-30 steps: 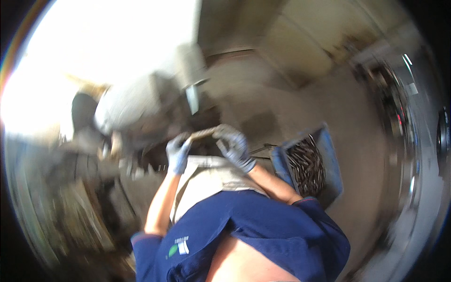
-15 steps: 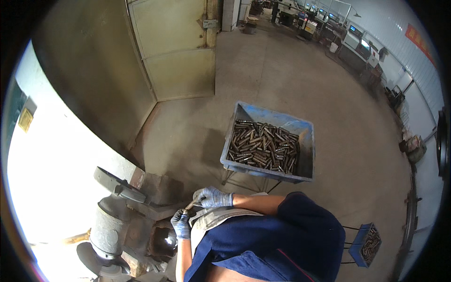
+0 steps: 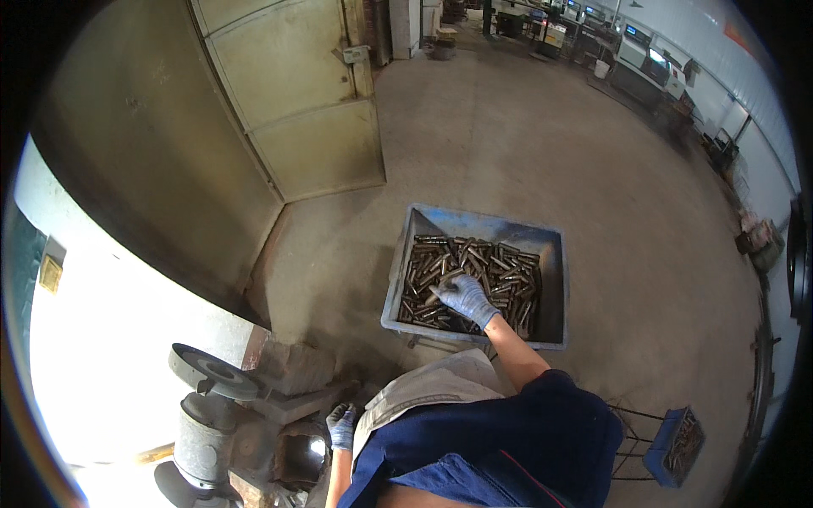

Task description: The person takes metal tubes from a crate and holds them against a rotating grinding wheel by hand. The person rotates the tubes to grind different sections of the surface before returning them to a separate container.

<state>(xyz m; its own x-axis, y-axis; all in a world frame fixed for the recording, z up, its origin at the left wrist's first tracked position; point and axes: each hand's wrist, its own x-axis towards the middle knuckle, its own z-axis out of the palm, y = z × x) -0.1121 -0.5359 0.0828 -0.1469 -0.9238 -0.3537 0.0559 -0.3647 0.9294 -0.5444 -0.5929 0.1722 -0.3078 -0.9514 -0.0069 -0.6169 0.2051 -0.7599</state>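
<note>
A blue-grey plastic bin (image 3: pixel 474 335) full of short dark metal rods (image 3: pixel 500 262) stands in front of me. My right hand (image 3: pixel 466 298), in a blue-grey knit glove, reaches over its near side among the rods. Its fingers are closed around one short metal rod (image 3: pixel 452 275) on top of the pile. My left hand (image 3: pixel 341 426), gloved the same way, is low beside my pale apron (image 3: pixel 432 385), next to the grinder. Its fingers are curled in, and whatever they hold, if anything, is hidden.
A bench grinder (image 3: pixel 203 440) with a round wheel (image 3: pixel 216 372) stands close at my left by a bright wall. A smaller blue bin (image 3: pixel 665 457) of metal pieces rests on a stand at right. Beyond are a metal door (image 3: pixel 296 102) and machines (image 3: pixel 644 63).
My right hand has left my left hand and moved forward and right into the bin. The left hand has dropped slightly lower. The rod between the hands is no longer there.
</note>
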